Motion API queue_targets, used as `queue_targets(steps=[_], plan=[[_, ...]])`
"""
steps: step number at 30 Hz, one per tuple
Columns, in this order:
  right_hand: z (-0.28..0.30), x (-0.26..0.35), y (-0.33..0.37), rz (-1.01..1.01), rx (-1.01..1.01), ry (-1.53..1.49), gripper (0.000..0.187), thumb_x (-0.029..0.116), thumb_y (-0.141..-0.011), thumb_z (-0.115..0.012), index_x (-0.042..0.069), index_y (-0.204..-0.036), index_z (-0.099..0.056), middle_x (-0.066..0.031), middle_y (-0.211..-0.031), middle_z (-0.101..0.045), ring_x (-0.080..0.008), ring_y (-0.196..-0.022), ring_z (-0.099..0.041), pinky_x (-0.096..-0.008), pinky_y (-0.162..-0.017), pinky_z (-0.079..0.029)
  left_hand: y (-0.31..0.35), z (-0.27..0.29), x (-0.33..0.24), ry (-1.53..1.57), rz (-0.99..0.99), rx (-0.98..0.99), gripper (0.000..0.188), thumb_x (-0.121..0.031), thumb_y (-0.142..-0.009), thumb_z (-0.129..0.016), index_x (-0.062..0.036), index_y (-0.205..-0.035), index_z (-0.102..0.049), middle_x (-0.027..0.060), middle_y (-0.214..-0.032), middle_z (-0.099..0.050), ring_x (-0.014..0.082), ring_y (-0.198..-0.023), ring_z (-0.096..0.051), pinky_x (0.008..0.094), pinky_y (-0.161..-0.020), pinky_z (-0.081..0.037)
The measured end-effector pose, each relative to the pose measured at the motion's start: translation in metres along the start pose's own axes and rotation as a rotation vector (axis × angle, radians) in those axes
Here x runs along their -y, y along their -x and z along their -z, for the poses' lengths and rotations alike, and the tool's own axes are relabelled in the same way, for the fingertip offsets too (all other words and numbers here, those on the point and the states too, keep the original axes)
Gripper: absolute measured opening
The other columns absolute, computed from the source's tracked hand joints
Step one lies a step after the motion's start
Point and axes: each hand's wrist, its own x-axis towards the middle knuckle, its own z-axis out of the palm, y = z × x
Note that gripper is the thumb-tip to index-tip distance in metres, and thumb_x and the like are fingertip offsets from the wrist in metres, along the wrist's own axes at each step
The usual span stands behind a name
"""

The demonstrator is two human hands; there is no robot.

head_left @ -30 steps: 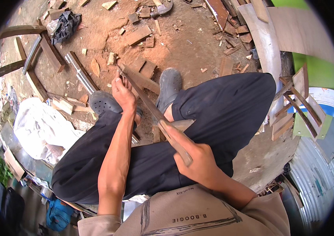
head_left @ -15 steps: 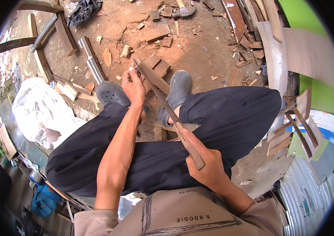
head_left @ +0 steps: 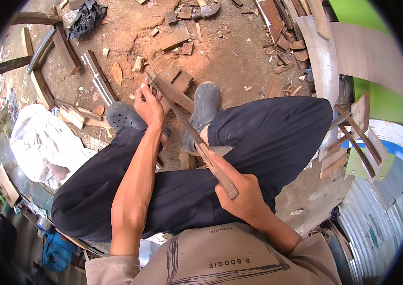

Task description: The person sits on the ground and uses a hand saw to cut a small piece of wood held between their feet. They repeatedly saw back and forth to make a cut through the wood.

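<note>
My right hand (head_left: 244, 194) is wrapped round the wooden handle (head_left: 221, 176) of a long, narrow, dark blade-like tool (head_left: 181, 116), its index finger stretched along the handle. The tool slants up and left over my lap to a spot between my shoes. Beside its far end, my left hand (head_left: 149, 105) is closed, thumb and fingers pinched together; what they grip is hidden. Past the blade, a grey-brown wooden strip (head_left: 175, 95) slopes near my right shoe (head_left: 207, 100). Several wooden blocks (head_left: 181, 81) lie under and beyond the strip.
A claw hammer (head_left: 206, 10) lies on the dirt among wood offcuts (head_left: 175, 39). White cloth (head_left: 44, 142) is heaped at my left, near lengths of timber (head_left: 66, 50). At right stand scrap boards (head_left: 325, 61), a small wooden frame (head_left: 358, 135) and corrugated metal sheet (head_left: 367, 237).
The whole view has shifted slightly, so the scene sits further left. Both hands and the tool keep nearly the same pose.
</note>
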Motion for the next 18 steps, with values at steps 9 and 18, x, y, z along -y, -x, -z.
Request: queue_targets(steps=[9,18], plan=[[-0.082,-0.058,-0.138,-0.097,0.018,0.045,0.065,0.009,-0.084,-0.063,0.018,-0.147,-0.051,-0.0273,-0.092,-0.068,-0.0475,-0.078,-0.065,-0.0511,-0.07,-0.054,-0.01,0.013,0.001,-0.327,-0.223,0.097,0.038,-0.03,-0.107,-0.05,-0.0001,-0.1,-0.073,0.0008,-0.076,-0.063,0.011,-0.072,-0.054,0.0308,-0.065,-0.045],[-0.005,-0.013,0.008,0.028,0.001,0.067,0.075,-0.003,-0.075,-0.065,0.008,-0.147,-0.049,-0.0183,-0.129,-0.066,-0.0386,-0.097,-0.071,-0.0423,-0.078,-0.06,0.002,-0.001,-0.006,0.023,0.021,0.02,0.039,-0.031,-0.108,-0.049,0.0022,-0.12,-0.065,0.0049,-0.097,-0.067,0.0116,-0.081,-0.062,0.0285,-0.072,-0.054]])
